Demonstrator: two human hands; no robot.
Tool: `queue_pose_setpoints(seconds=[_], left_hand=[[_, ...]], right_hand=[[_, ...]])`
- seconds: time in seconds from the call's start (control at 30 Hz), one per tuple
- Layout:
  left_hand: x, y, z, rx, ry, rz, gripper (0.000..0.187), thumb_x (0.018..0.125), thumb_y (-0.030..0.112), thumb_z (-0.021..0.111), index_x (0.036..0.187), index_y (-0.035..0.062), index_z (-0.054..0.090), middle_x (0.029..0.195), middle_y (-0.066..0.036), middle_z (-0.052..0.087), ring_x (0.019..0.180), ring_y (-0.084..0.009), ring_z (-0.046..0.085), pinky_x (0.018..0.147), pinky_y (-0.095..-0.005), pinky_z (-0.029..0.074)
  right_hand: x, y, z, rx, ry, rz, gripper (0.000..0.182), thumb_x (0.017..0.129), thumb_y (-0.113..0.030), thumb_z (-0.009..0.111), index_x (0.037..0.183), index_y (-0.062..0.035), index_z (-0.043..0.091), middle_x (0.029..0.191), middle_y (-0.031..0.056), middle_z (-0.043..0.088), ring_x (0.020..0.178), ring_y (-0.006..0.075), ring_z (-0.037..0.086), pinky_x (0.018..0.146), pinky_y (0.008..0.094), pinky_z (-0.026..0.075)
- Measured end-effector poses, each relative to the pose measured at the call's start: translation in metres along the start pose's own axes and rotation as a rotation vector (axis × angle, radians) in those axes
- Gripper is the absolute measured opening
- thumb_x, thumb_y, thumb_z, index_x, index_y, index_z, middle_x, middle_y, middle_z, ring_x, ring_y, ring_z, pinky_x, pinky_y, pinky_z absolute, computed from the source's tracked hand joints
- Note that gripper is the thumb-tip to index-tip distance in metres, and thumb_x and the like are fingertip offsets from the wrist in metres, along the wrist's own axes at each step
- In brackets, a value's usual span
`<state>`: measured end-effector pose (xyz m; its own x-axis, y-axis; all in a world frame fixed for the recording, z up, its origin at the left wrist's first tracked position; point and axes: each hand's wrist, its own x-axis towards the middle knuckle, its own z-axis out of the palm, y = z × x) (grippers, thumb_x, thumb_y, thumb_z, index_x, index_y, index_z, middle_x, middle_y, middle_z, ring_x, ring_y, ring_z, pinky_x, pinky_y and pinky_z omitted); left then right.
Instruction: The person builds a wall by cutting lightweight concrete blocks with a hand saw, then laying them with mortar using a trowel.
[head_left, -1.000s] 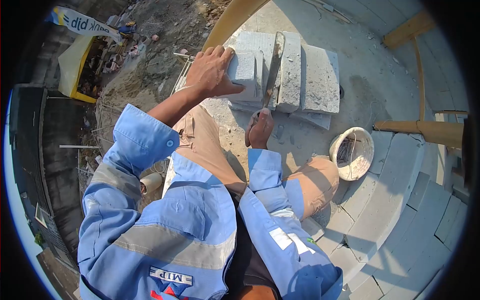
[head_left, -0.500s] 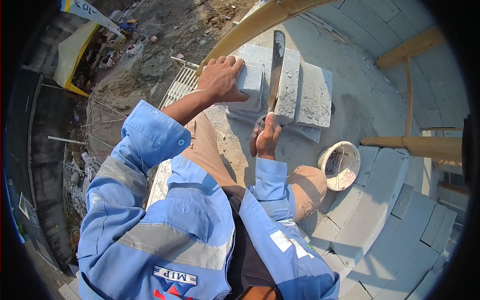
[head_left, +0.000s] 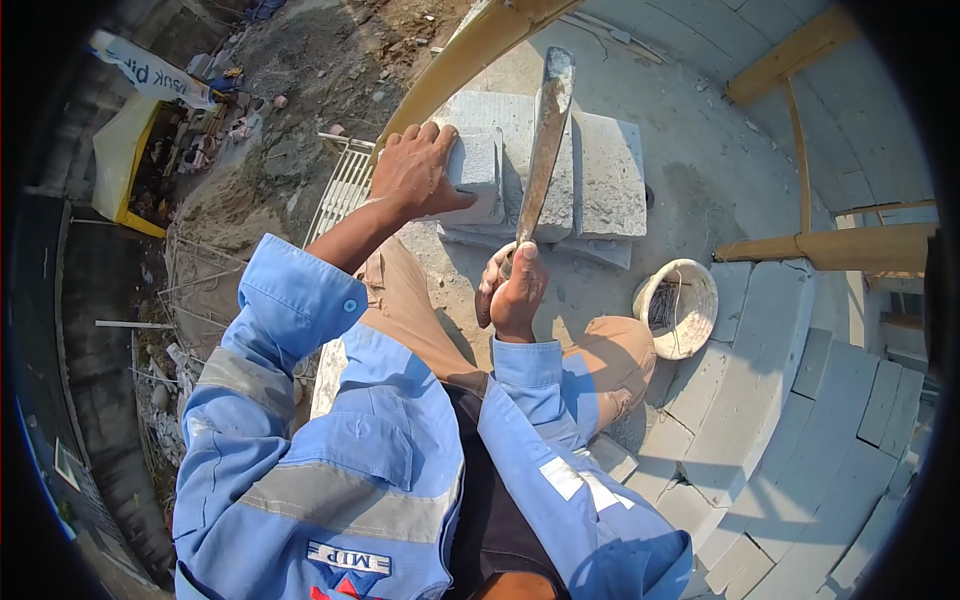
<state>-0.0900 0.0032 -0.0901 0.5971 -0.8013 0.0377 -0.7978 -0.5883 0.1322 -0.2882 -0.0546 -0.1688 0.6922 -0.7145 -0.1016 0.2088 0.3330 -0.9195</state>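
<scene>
My left hand (head_left: pixel 420 172) rests on the near left end of a small light grey block (head_left: pixel 476 175), fingers over its top edge and thumb along its near side. In my right hand (head_left: pixel 516 290) is the handle of a long flat blade (head_left: pixel 546 140), stained brown with a greyish tip. The blade points away from me, over a larger grey block (head_left: pixel 553 185) beside the small one. Another rough-faced block (head_left: pixel 610 180) lies to the right. Flat slabs show beneath the blocks.
A whitish bucket (head_left: pixel 690 310) with wire or metal bits inside stands by my right knee. Wooden beams (head_left: pixel 840 248) cross at the right, above grey block walls (head_left: pixel 750 370). A white metal rack (head_left: pixel 345 185) and a curved wooden piece (head_left: pixel 450 65) are at the left.
The blade has shifted left and towards me with my right hand, its tip now leaning right. The block cut line beside it is more exposed. My left hand still holds the small block.
</scene>
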Motion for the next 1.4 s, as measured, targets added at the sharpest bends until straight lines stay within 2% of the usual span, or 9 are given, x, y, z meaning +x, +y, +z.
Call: queue_pose_setpoints(seconds=[0.33, 0.43, 0.6, 0.73, 0.83, 1.0, 1.13, 1.23, 1.4], left_hand=[[0.001, -0.001, -0.003, 0.018, -0.025, 0.000, 0.092, 0.058, 0.056, 0.084, 0.128, 0.0027, 0.056, 0.114, -0.013, 0.059, 0.112, -0.0296, 0.057, 0.093, -0.0404, 0.044], [-0.002, 0.000, 0.004, 0.035, 0.005, 0.016, 0.092, 0.058, 0.055, 0.085, 0.128, 0.0017, 0.056, 0.117, -0.014, 0.059, 0.114, -0.0302, 0.057, 0.094, -0.0409, 0.044], [0.003, 0.007, -0.007, 0.021, -0.039, -0.022, 0.091, 0.058, 0.053, 0.086, 0.126, 0.0005, 0.056, 0.118, -0.014, 0.061, 0.117, -0.0312, 0.057, 0.099, -0.0425, 0.043], [0.002, 0.003, -0.003, 0.046, -0.004, 0.007, 0.091, 0.058, 0.052, 0.086, 0.127, 0.0010, 0.056, 0.117, -0.015, 0.061, 0.115, -0.0325, 0.057, 0.097, -0.0433, 0.043], [0.003, 0.001, 0.002, 0.068, 0.053, 0.022, 0.092, 0.058, 0.053, 0.086, 0.127, 0.0013, 0.055, 0.117, -0.015, 0.061, 0.114, -0.0329, 0.058, 0.096, -0.0434, 0.043], [0.000, 0.004, 0.001, 0.047, 0.034, 0.022, 0.091, 0.057, 0.054, 0.087, 0.125, 0.0025, 0.055, 0.117, -0.014, 0.061, 0.113, -0.0328, 0.058, 0.095, -0.0439, 0.044], [0.005, 0.004, -0.001, 0.052, 0.074, 0.037, 0.089, 0.057, 0.052, 0.087, 0.124, 0.0031, 0.056, 0.116, -0.014, 0.061, 0.113, -0.0326, 0.058, 0.095, -0.0428, 0.044], [0.003, 0.006, -0.001, 0.064, 0.029, 0.015, 0.087, 0.058, 0.052, 0.087, 0.124, 0.0035, 0.056, 0.117, -0.014, 0.062, 0.114, -0.0328, 0.058, 0.095, -0.0424, 0.044], [0.007, 0.005, -0.001, 0.071, 0.077, 0.040, 0.086, 0.058, 0.051, 0.087, 0.122, 0.0038, 0.056, 0.116, -0.014, 0.062, 0.113, -0.0333, 0.058, 0.095, -0.0437, 0.045]], right_hand=[[0.005, 0.005, -0.003, -0.041, 0.097, -0.048, 0.055, 0.106, -0.051, 0.038, 0.076, -0.0073, 0.052, 0.055, 0.0013, 0.048, 0.045, 0.0082, 0.044, 0.042, 0.0246, 0.036], [0.011, 0.014, -0.014, -0.323, 0.005, 0.313, 0.057, 0.106, -0.052, 0.039, 0.075, -0.0063, 0.052, 0.056, 0.0012, 0.047, 0.045, 0.0091, 0.043, 0.042, 0.0258, 0.036], [0.000, -0.005, -0.003, -0.062, 0.086, 0.067, 0.058, 0.106, -0.052, 0.040, 0.075, -0.0045, 0.052, 0.057, 0.0027, 0.048, 0.048, 0.0124, 0.047, 0.045, 0.0305, 0.037], [0.013, 0.043, -0.015, -0.612, 0.074, -0.240, 0.057, 0.106, -0.053, 0.039, 0.074, -0.0072, 0.050, 0.055, 0.0016, 0.046, 0.045, 0.0100, 0.044, 0.042, 0.0288, 0.035], [-0.004, 0.011, -0.014, -0.149, 0.082, 0.276, 0.057, 0.105, -0.054, 0.039, 0.076, -0.0068, 0.051, 0.056, 0.0011, 0.047, 0.044, 0.0087, 0.044, 0.040, 0.0250, 0.034], [-0.001, 0.013, -0.007, -0.014, 0.043, -0.111, 0.056, 0.103, -0.058, 0.044, 0.080, -0.0071, 0.051, 0.058, 0.0002, 0.046, 0.046, 0.0074, 0.046, 0.041, 0.0230, 0.037], [0.006, -0.002, -0.004, -0.173, -0.017, 0.295, 0.051, 0.107, -0.050, 0.039, 0.080, -0.0073, 0.050, 0.061, 0.0005, 0.046, 0.051, 0.0078, 0.047, 0.042, 0.0249, 0.037], [-0.002, -0.015, -0.002, -0.172, 0.062, -0.078, 0.059, 0.105, -0.055, 0.039, 0.076, -0.0055, 0.051, 0.062, 0.0041, 0.049, 0.050, 0.0101, 0.044, 0.044, 0.0274, 0.037], [0.020, 0.022, -0.013, -0.504, 0.036, -0.083, 0.064, 0.106, -0.054, 0.037, 0.068, -0.0038, 0.050, 0.058, 0.0041, 0.048, 0.050, 0.0123, 0.043, 0.047, 0.0320, 0.036]])
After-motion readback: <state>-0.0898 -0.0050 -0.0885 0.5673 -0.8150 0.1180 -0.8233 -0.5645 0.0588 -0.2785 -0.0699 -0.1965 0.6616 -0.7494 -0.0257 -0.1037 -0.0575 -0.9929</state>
